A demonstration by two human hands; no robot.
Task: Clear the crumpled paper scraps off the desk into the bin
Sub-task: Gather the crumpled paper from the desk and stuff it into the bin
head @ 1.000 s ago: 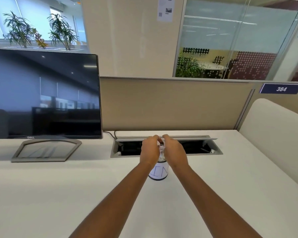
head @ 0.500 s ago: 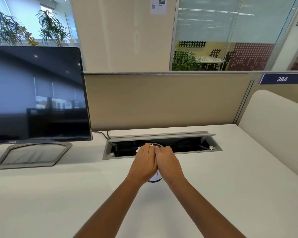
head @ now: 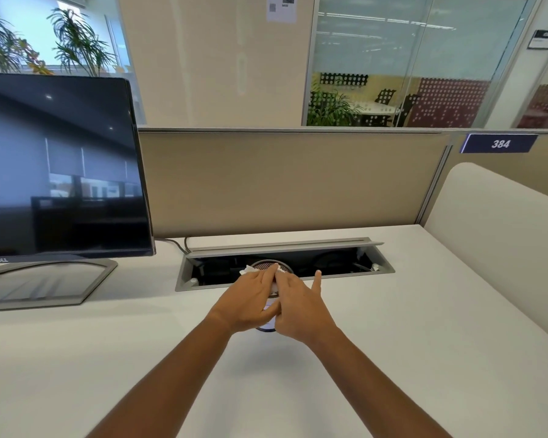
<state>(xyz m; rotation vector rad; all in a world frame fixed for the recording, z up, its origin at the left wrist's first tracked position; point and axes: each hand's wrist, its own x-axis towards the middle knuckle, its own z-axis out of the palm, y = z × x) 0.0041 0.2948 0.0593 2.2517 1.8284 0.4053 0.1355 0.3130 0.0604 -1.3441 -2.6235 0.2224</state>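
Note:
A small round mesh bin [head: 268, 263] with a white label stands on the white desk [head: 393, 343], just in front of the cable tray. Both hands cover most of it. My left hand [head: 250, 298] lies flat over the bin's mouth, its straight fingers pressing on crumpled white paper [head: 247, 271] that sticks out at the rim's left side. My right hand [head: 301, 308] rests against the bin's right side with fingers spread and one finger pointing up. More white paper shows between the two hands.
A dark Dell monitor [head: 57, 165] on a grey stand fills the left. An open grey cable tray [head: 339, 263] runs behind the bin. A beige partition [head: 282, 181] closes the back and a white side panel [head: 494, 241] the right.
Both hands dropped from pinching paper above the bin to lying on its mouth. The right hand's fingers have since spread open.

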